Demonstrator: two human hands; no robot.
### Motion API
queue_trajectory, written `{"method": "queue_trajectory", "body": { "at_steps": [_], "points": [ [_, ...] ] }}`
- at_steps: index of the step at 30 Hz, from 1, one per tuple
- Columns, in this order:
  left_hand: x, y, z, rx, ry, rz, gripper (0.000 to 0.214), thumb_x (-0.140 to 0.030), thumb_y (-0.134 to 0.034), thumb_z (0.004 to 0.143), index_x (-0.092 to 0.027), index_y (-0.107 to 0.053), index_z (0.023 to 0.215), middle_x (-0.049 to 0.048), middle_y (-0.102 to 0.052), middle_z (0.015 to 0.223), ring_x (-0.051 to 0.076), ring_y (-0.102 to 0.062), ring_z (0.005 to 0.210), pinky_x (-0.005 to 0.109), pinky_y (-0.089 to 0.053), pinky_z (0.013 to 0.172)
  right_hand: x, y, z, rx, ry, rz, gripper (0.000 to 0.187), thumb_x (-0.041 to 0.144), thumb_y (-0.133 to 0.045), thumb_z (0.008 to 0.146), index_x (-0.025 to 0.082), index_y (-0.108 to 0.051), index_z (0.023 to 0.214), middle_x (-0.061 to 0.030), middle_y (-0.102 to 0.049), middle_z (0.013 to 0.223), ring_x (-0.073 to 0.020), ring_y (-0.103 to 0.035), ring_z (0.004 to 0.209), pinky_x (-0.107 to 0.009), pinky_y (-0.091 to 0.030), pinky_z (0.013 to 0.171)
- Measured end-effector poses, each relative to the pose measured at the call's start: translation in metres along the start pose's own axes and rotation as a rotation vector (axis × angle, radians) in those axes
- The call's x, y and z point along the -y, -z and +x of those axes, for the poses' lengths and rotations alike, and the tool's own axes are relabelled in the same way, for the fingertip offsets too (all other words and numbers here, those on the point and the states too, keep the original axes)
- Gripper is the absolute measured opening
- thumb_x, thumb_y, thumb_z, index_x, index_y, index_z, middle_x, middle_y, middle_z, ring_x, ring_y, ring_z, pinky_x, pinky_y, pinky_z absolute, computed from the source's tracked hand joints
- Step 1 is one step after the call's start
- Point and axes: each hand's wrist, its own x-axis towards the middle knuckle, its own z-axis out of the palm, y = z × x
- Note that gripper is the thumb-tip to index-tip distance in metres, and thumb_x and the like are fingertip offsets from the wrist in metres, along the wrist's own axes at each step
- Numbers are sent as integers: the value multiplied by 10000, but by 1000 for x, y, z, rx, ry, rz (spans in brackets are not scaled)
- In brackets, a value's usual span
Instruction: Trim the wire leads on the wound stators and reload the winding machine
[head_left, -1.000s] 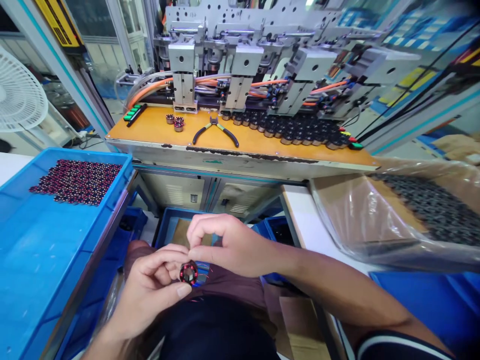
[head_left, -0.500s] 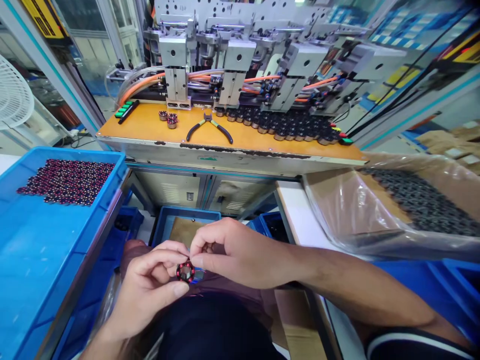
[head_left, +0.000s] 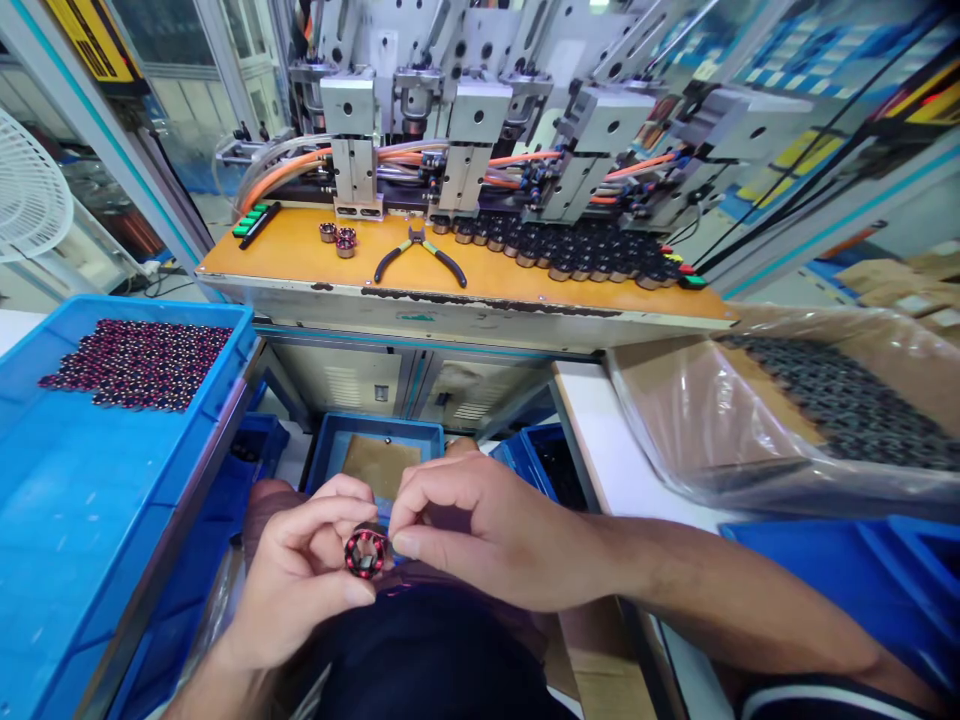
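Observation:
Between the thumb and fingers of my left hand [head_left: 289, 575] is a small wound motor stator [head_left: 352, 550], a dark ring with red wire coils. Its round open face is turned toward me. My right hand [head_left: 499, 535] is beside the stator, thumb and index finger pinched together at its right edge. Whatever lies in that pinch, if anything, is too small to make out. Both hands are above my lap. Several similar red-wound stators [head_left: 150, 365] lie packed in the blue tray [head_left: 97, 520] to the left.
A machine with several metal fixtures [head_left: 349, 105] stands behind an orange worktop [head_left: 300, 265]. On that worktop lie cutting pliers [head_left: 417, 250], two loose stators [head_left: 345, 242] and rows of dark parts [head_left: 577, 250]. At right, a plastic-lined carton [head_left: 660, 410] holds many dark pieces.
My left hand has tilted the stator, showing more of its side. My right hand has shifted slightly down and right. The machine's upper arms have swung from flat to raised.

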Motion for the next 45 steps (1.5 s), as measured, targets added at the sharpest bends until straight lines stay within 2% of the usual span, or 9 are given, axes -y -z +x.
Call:
{"method": "queue_trajectory", "body": {
  "at_steps": [6, 9, 13, 17, 26, 30, 39, 42, 45],
  "points": [
    [-4, -3, 2, 38, -28, -25, 333, -212, -902, 624, -224, -795, 939, 52, -599, 964, 107, -614, 714, 204, -525, 630, -3, 5, -9, 70, 34, -29, 103, 174, -661, 894, 149, -684, 798, 5, -677, 731, -88, -613, 675, -202, -466, 677],
    [-3, -3, 2, 72, 6, -99, 315, -244, -884, 655, -229, -776, 950, 37, -578, 948, 114, -642, 684, 214, -525, 610, -11, 14, -10, 1, 238, -165, 31, 170, -687, 883, 144, -675, 895, -28, -687, 813, -113, -626, 754, -229, -490, 713],
    [2, -5, 2, 100, 88, -218, 351, -303, -903, 630, -213, -763, 938, 29, -595, 938, 103, -648, 638, 191, -506, 571, -19, 14, -1, -94, 580, -413, 131, 184, -608, 959, 110, -636, 1064, -99, -705, 950, -148, -636, 895, -288, -527, 821],
    [6, -7, 0, 116, 187, -276, 349, -312, -908, 627, -204, -759, 924, 21, -623, 928, 86, -639, 640, 176, -511, 594, -20, 8, 7, -83, 715, -479, 126, 217, -633, 960, 111, -648, 1026, -81, -723, 929, -147, -638, 854, -284, -522, 788],
    [6, -8, 2, 100, 202, -259, 369, -352, -909, 617, -197, -764, 920, 27, -615, 908, 80, -612, 602, 177, -507, 560, -27, 6, 12, -89, 750, -436, 202, 193, -592, 971, 137, -662, 789, -49, -690, 756, -138, -576, 688, -281, -466, 648],
    [9, -6, 3, 116, 165, -242, 330, -303, -886, 658, -254, -772, 964, 18, -590, 957, 69, -598, 625, 181, -507, 576, -29, 1, 9, -147, 725, -403, 177, 212, -587, 982, 150, -662, 834, -45, -700, 773, -128, -602, 686, -272, -453, 629],
    [6, -7, 4, -31, -103, 29, 412, -121, -863, 655, -296, -785, 1020, 60, -641, 1072, 164, -642, 928, 217, -540, 750, -37, -28, -2, -382, 487, -276, 125, 226, -556, 996, 179, -621, 900, -15, -680, 783, -97, -629, 721, -203, -501, 684],
    [-4, -7, 6, -50, -22, 37, 558, -183, -919, 582, -274, -759, 1108, 60, -686, 1020, 168, -670, 852, 229, -555, 740, -41, -36, -4, -442, 500, -322, 114, 224, -525, 1003, 190, -604, 928, -17, -675, 814, -104, -639, 730, -221, -502, 697],
    [-9, -2, 5, 37, 118, 50, 358, -249, -866, 681, -196, -762, 1020, 40, -704, 780, 127, -643, 636, 196, -529, 580, -44, -38, -5, -458, 515, -350, 104, 221, -532, 999, 188, -605, 934, -18, -673, 812, -105, -643, 718, -226, -493, 681]
  ]
}}
